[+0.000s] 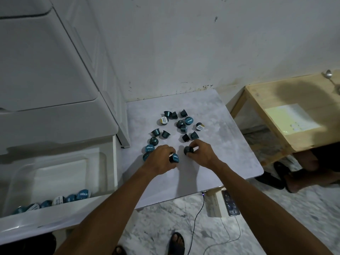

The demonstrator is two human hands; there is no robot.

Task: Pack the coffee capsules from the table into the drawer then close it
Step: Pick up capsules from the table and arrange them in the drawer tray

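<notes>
Several dark teal coffee capsules [181, 124] lie scattered on a grey marbled table [230, 155]. My left hand [160, 159] is closed around one capsule [174, 158] near the table's middle. My right hand [201, 153] grips another dark capsule [188, 150] just to the right of it. To the left, the white plastic drawer [60, 173] stands pulled open, with a row of several capsules [60, 199] lined along its front wall.
A white drawer cabinet [46, 70] rises at the left against the wall. A wooden stool [294, 122] with a paper sheet and a spoon stands at the right. On the floor lie a box, a phone [230, 203] and cables. My sandalled feet show below.
</notes>
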